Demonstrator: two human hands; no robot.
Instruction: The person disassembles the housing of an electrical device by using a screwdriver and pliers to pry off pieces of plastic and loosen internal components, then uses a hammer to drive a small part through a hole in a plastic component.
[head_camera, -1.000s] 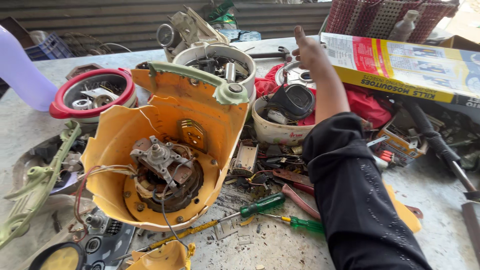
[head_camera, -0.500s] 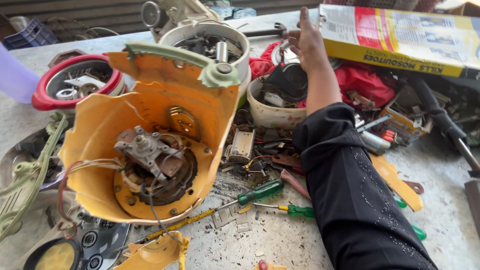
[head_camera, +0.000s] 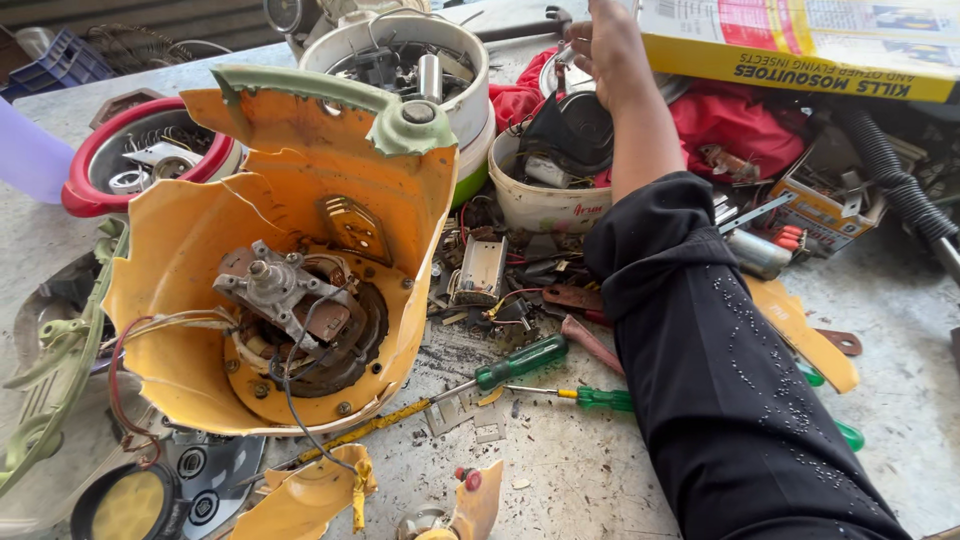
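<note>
The right hand (head_camera: 610, 45), in a black sleeve, reaches across the cluttered bench (head_camera: 900, 390) to the far side, its fingers curled over the rim of a round metal part (head_camera: 560, 70) just behind the white bowl of black parts (head_camera: 545, 185); whether it truly grips that part I cannot tell. The left hand is out of sight. The broken orange appliance housing (head_camera: 290, 260) lies tilted at the near left with its motor (head_camera: 290, 300) exposed, and two green-handled screwdrivers (head_camera: 520, 362) lie beside the forearm, near a yellow box (head_camera: 800, 45) at the far right.
</note>
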